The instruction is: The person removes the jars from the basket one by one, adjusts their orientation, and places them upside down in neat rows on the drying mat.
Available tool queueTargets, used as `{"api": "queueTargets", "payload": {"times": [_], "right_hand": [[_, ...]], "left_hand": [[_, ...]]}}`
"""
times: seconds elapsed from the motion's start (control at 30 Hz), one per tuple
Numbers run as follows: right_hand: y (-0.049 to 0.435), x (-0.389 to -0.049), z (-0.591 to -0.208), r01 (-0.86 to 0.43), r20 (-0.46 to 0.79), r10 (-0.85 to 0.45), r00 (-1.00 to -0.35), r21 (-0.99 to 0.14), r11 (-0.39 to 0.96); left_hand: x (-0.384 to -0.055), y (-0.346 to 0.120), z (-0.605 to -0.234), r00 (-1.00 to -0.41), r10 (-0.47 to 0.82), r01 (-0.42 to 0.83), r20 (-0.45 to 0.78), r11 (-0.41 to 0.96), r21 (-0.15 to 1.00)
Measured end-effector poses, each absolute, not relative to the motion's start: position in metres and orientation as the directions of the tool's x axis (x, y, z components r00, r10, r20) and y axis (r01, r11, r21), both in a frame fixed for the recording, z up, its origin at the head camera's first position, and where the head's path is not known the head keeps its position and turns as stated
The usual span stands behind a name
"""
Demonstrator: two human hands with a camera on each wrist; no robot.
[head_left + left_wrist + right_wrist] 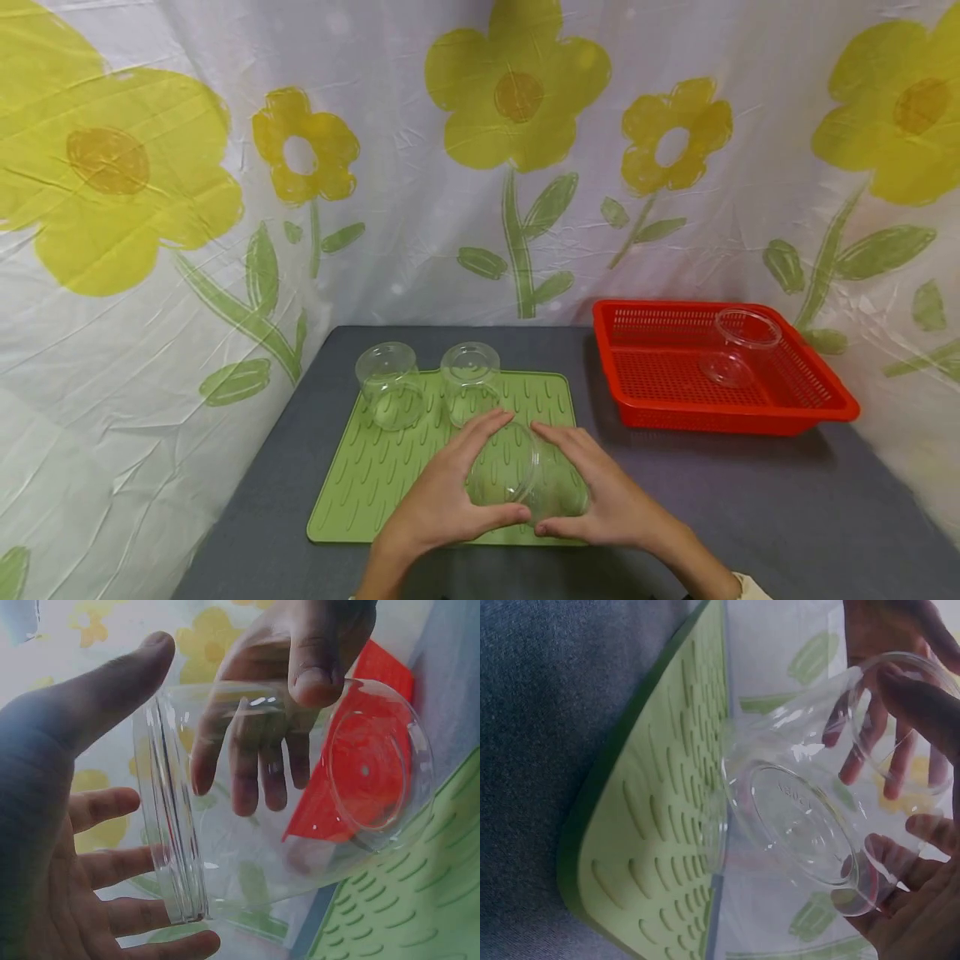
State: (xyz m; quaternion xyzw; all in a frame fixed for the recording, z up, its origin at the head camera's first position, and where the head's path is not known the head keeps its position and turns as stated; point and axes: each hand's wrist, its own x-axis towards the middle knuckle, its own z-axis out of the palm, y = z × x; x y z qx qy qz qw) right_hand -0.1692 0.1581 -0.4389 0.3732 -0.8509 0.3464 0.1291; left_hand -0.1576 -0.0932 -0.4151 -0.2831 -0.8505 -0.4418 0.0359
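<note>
Both hands hold a clear plastic container point(557, 487) tilted on its side above the near part of a green ridged mat point(352, 500). My left hand point(444, 492) spans its rimmed end, thumb on one side and fingers on the other. Around the body, toward the base, is my right hand point(600, 487), its thumb opposite its fingers. The left wrist view shows the container point(247, 892) see-through, with nothing visible inside. Behind the hands, two similar clear containers, a left one point(390, 387) and a right one point(471, 379), stand on the mat's far part.
A red perforated basket point(720, 421) sits at the back right of the dark grey table point(675, 475), with another clear container point(748, 329) inside. A white curtain with yellow flowers point(517, 92) hangs around the table's back and sides.
</note>
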Motion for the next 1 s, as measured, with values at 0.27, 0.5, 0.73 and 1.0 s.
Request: {"api": "queueTargets", "payload": {"times": [0.27, 0.5, 0.73, 1.0], "right_hand": [[0.158, -0.167, -0.439, -0.724, 0.457, -0.563, -0.689, -0.477, 0.498], [0.160, -0.167, -0.443, -0.710, 0.454, -0.547, -0.703, -0.489, 0.507], [0.168, -0.170, -0.444, -0.678, 0.493, -0.474, -0.730, -0.610, 0.410], [0.178, -0.175, -0.450, -0.624, 0.533, -0.478, -0.698, -0.780, 0.041]], "left_hand": [[-0.154, -0.090, -0.415, -0.826, 0.454, 0.550, 0.336, 0.513, 0.659], [-0.155, -0.090, -0.419, -0.825, 0.436, 0.545, 0.359, 0.448, 0.708], [-0.156, -0.094, -0.425, -0.851, 0.364, 0.498, 0.379, 0.329, 0.802], [-0.156, -0.096, -0.432, -0.805, 0.342, 0.552, 0.484, 0.133, 0.823]]}}
